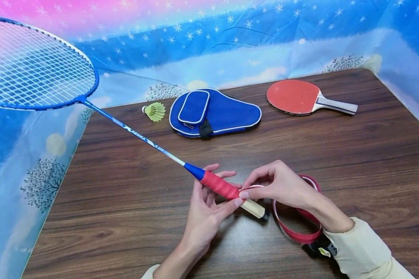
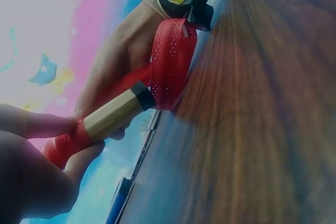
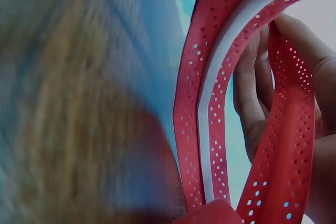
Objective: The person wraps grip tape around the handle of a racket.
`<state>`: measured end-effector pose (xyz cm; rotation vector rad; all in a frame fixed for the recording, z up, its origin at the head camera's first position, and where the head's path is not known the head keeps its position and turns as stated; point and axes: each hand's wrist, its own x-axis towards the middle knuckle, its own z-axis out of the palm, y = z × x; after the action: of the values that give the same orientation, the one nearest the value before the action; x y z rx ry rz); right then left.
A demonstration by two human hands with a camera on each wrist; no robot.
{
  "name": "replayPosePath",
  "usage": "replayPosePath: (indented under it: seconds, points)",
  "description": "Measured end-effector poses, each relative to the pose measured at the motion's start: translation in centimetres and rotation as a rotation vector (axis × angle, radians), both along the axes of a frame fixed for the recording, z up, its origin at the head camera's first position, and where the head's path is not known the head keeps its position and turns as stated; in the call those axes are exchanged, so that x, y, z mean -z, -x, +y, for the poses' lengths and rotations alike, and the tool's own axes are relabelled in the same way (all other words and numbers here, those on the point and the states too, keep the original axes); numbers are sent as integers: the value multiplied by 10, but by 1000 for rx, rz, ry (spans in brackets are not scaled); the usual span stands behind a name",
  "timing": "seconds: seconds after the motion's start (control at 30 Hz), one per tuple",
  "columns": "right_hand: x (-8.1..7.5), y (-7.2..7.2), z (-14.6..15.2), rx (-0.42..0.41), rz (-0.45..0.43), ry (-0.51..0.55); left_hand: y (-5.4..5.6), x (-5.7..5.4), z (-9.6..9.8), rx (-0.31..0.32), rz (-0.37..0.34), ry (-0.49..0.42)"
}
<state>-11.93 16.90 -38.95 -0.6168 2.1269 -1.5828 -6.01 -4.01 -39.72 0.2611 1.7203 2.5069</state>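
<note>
A blue and white badminton racket (image 1: 194, 170) slants across the head view, its strung head at the upper left. Red perforated grip tape (image 2: 168, 61) is wound round the upper handle. Below the winding, the bare pale wooden handle (image 2: 113, 114) shows, ending in a black cap. My left hand (image 1: 207, 213) holds the handle from beneath, thumb at the winding's lower edge, some fingers spread. Thumb and fingers of my right hand (image 1: 283, 186) pinch the tape where it meets the handle. The loose tape (image 3: 286, 135) hangs in a loop beside the right wrist.
A yellow-green shuttlecock (image 1: 155, 111), a blue paddle case (image 1: 230, 112) with white piping and a red table tennis paddle (image 1: 293, 97) lie along the back of the dark wooden table (image 1: 125, 201). A snowy-patterned cloth (image 1: 230, 42) hangs behind.
</note>
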Motion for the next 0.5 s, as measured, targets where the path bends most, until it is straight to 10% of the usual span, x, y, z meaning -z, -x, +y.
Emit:
replayPosePath:
  seconds: [0.5]
  points:
    - [1,0,2,-20,-58,62,2,-1,-2,-42,-55,55]
